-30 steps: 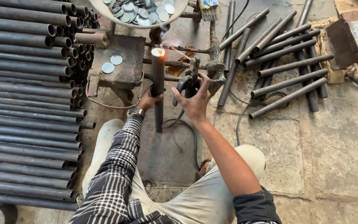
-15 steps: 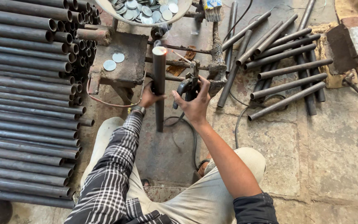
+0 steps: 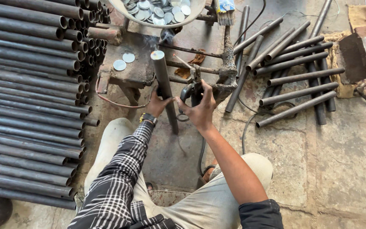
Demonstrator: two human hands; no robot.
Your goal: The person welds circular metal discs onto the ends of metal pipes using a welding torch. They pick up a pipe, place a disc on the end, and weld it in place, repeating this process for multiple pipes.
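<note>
While the left hand [image 3: 157, 104] grips the capped pipe [image 3: 164, 87], smoke rises at twelve o'clock; right hand [image 3: 200, 108] clamps the welding holder [image 3: 190, 90]; stacked pipes [image 3: 26, 97] at nine o'clock await capping.

Stacked pipes [image 3: 26, 97] wall the left, loose pipes [image 3: 293, 76] crowd the right — bare stone floor [image 3: 339, 169] lies open nearer
</note>
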